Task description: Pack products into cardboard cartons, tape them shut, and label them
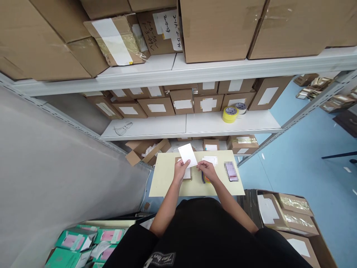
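The left hand (181,171) holds a white slip (187,155) between thumb and fingers above the cream table (164,180); the right hand (208,170) — fingertips drawn close together — is at the slip's four o'clock corner, though I cannot tell whether it grips; a small labelled box (187,174) lies beneath, toward six; from the slip, an open carton (136,147) sits at nine, glasses (123,128) near ten, white papers (211,160) at three.
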Demonstrator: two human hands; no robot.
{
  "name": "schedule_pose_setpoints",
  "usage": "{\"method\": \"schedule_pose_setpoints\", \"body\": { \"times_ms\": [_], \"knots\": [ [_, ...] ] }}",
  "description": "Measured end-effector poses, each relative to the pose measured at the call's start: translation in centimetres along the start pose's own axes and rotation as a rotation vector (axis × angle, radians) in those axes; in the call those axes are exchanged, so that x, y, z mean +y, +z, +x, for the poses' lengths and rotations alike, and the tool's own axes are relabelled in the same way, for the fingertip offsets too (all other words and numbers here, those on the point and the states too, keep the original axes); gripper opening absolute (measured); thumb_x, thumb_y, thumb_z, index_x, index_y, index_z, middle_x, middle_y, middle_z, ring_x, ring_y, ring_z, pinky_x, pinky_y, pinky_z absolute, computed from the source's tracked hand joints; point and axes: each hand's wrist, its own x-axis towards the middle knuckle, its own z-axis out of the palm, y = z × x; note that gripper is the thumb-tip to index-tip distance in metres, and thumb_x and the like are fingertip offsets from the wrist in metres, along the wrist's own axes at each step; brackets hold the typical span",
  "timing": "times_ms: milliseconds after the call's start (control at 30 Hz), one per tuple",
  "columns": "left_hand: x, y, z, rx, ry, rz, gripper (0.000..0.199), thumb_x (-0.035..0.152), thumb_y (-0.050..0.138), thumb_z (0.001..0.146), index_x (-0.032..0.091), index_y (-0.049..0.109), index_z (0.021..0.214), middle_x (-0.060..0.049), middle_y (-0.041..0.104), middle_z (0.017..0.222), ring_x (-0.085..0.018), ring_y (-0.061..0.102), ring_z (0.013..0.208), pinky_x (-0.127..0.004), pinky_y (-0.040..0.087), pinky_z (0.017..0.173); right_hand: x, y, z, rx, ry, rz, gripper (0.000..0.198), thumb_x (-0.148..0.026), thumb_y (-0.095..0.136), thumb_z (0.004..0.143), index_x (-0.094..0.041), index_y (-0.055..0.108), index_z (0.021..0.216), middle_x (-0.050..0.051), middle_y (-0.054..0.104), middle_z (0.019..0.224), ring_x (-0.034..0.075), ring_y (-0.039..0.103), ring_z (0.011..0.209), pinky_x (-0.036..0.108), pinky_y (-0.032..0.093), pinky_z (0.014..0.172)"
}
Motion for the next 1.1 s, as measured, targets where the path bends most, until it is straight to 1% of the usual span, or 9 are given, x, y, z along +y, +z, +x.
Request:
{"method": "schedule_pose_setpoints", "body": {
  "times_ms": [267,400,467,567,667,767,867,967,1100],
  "knots": [
    [-0.8,-0.2,-0.3,-0.014,-0.027,0.0,0.064,0.059,0.089,0.064,0.012,0.079,0.106,-0.014,0.081,0.096,-0.028,0.075,0.091,-0.04,0.057,0.087,0.5,-0.1,-0.2,-0.044,-0.016,0.03,0.021,-0.041,0.071,0.079,-0.021,0.072,0.084,0.002,0.074,0.082,0.016,0.064,0.069,0.03,0.051,0.072],
    [-1.0,-0.5,-0.3,0.083,-0.035,0.269,0.074,0.05,0.093,0.061,0.016,0.072,0.123,-0.008,0.079,0.088,-0.023,0.073,0.078,-0.036,0.055,0.083,0.7,-0.2,-0.3,-0.067,-0.035,0.06,0.026,-0.047,0.073,0.081,-0.022,0.073,0.087,0.002,0.074,0.083,0.017,0.065,0.071,0.031,0.052,0.074],
    [-0.8,-0.3,-0.6,0.112,0.036,0.369,0.066,0.045,0.093,0.062,0.019,0.074,0.119,-0.007,0.078,0.091,-0.022,0.072,0.079,-0.034,0.054,0.082,0.6,-0.2,-0.3,-0.061,-0.044,0.058,0.029,-0.051,0.073,0.082,-0.022,0.073,0.087,0.003,0.073,0.083,0.017,0.065,0.072,0.032,0.053,0.075],
    [0.1,0.4,-1.3,-0.017,0.169,0.35,0.038,0.05,0.08,0.077,0.019,0.08,0.099,-0.01,0.078,0.096,-0.024,0.072,0.089,-0.034,0.055,0.085,0.4,-0.4,-0.2,-0.063,-0.078,0.053,0.031,-0.054,0.073,0.083,-0.023,0.073,0.088,0.003,0.073,0.086,0.018,0.065,0.074,0.033,0.054,0.077],
    [1.0,1.3,-2.1,-0.162,0.243,0.35,0.032,0.05,0.076,0.081,0.021,0.082,0.093,-0.01,0.078,0.098,-0.024,0.071,0.093,-0.033,0.055,0.084,0.2,-0.5,0.0,-0.07,-0.105,0.035,0.032,-0.055,0.07,0.085,-0.023,0.072,0.089,0.003,0.073,0.087,0.018,0.065,0.076,0.034,0.054,0.078],
    [1.4,1.7,-2.3,-0.205,0.288,0.386,0.03,0.048,0.08,0.078,0.022,0.084,0.094,-0.009,0.078,0.094,-0.023,0.069,0.085,-0.033,0.056,0.079,-0.1,-0.4,0.0,-0.05,-0.126,-0.016,0.032,-0.055,0.066,0.088,-0.023,0.071,0.088,0.002,0.072,0.085,0.019,0.065,0.076,0.033,0.054,0.077],
    [1.3,1.8,-1.9,-0.188,0.311,0.417,0.029,0.047,0.079,0.078,0.023,0.084,0.092,-0.009,0.078,0.09,-0.023,0.069,0.082,-0.034,0.057,0.077,-0.7,-0.3,-0.2,-0.013,-0.156,-0.111,0.028,-0.051,0.064,0.089,-0.023,0.07,0.087,0.001,0.07,0.081,0.019,0.064,0.074,0.032,0.052,0.073],
    [0.9,1.5,-1.3,-0.175,0.244,0.363,0.029,0.048,0.081,0.076,0.021,0.084,0.086,-0.01,0.079,0.09,-0.023,0.07,0.083,-0.034,0.057,0.079,-1.5,-0.3,-0.3,0.002,-0.194,-0.213,0.023,-0.044,0.063,0.089,-0.023,0.069,0.085,0.002,0.07,0.08,0.019,0.063,0.075,0.031,0.05,0.072],
    [0.2,0.8,-0.5,-0.124,0.047,0.179,0.038,0.053,0.085,0.068,0.018,0.081,0.081,-0.008,0.078,0.085,-0.021,0.069,0.079,-0.032,0.056,0.076,-1.6,0.1,-0.2,-0.021,-0.241,-0.261,0.014,-0.036,0.061,0.087,-0.024,0.067,0.084,0.002,0.069,0.084,0.019,0.062,0.078,0.03,0.049,0.072]
  ]
}}
